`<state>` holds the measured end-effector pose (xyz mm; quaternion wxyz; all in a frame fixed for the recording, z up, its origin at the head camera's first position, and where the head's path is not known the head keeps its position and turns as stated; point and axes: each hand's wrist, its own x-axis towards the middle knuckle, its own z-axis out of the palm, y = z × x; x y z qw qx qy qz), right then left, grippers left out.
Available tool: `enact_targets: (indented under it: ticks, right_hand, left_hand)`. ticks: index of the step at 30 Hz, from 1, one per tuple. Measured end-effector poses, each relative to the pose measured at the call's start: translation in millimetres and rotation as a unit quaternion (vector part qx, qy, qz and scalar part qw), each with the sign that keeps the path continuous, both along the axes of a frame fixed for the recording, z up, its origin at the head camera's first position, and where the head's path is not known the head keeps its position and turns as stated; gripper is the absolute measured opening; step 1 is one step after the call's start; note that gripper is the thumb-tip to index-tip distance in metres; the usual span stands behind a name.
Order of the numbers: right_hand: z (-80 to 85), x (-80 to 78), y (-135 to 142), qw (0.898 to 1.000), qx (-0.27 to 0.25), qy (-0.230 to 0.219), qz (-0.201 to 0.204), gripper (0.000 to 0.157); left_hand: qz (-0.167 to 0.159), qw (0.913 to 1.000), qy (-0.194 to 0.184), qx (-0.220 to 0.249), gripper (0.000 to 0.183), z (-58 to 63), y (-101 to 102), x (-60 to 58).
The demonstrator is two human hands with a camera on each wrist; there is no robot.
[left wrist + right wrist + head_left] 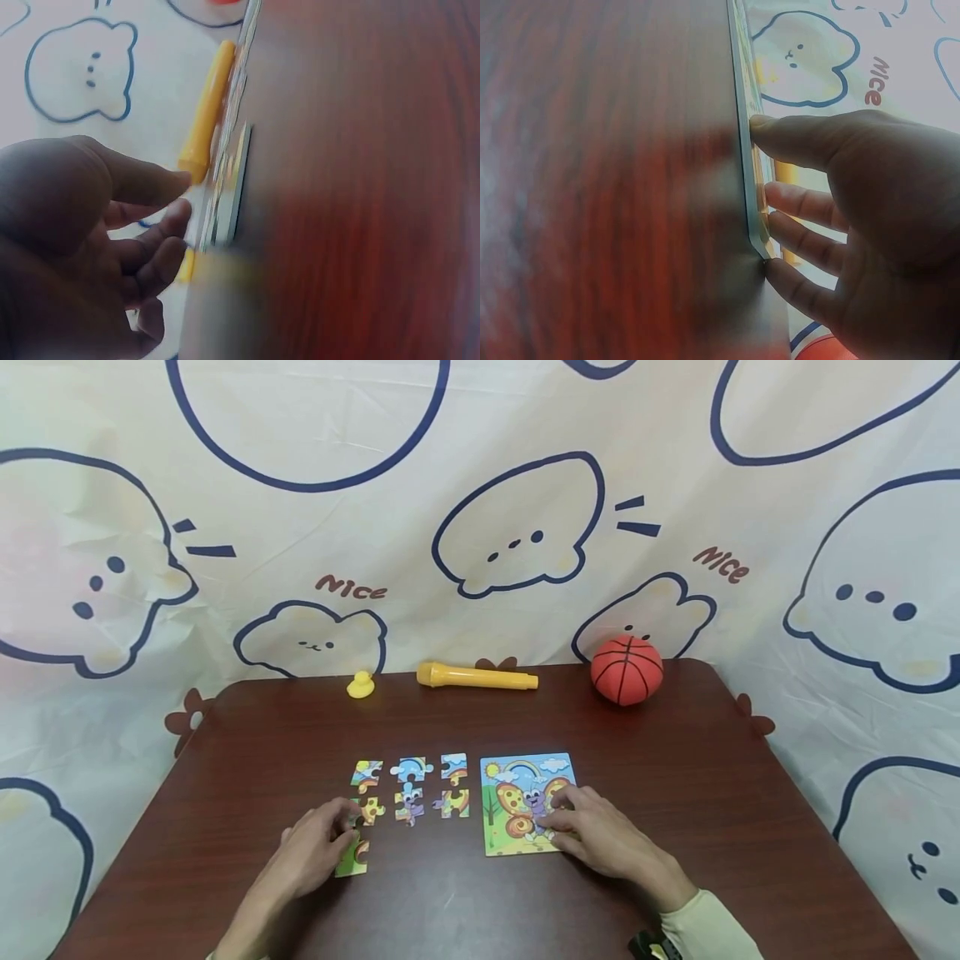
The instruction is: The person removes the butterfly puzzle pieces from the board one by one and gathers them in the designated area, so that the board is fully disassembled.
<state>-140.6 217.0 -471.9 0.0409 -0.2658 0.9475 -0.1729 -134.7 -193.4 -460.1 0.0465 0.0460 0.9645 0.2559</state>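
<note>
Several loose jigsaw pieces [409, 768] with bright cartoon art lie on the brown table in rough rows, left of middle. At their left edge is my left hand [318, 847], partly covering a yellow-and-green piece [371, 811] and a green corner piece [352, 860]. In the left wrist view its thumb [161, 184] and fingers bend loosely, with nothing between them. A square butterfly picture board [517, 806] lies right of the pieces. On its right side rest the fingertips of my right hand [603, 835], and the right wrist view shows thumb and fingers spread along it.
Along the table's far edge sit a small yellow rubber duck [361, 685], a yellow toy microphone [480, 677] and a red toy basketball [627, 670]. A cloth [405, 543] printed with bear outlines hangs behind the table [420, 910] and at its sides.
</note>
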Motion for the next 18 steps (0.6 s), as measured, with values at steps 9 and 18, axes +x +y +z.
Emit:
enact_targets:
  ticks: [9, 18]
  right_hand:
    - [-2.4, 1.1, -2, 1.000, -0.009, 0.000, -0.002, 0.028]
    - [-2.9, 0.7, -3, 1.000, -0.016, 0.005, -0.014, 0.017]
  left_hand:
    - [-0.040, 0.9976, 0.050, 0.026, 0.025, -1.4, 45, -4.9]
    - [-0.071, 0.9943, 0.064, 0.047, 0.026, -2.5, 76, -4.9]
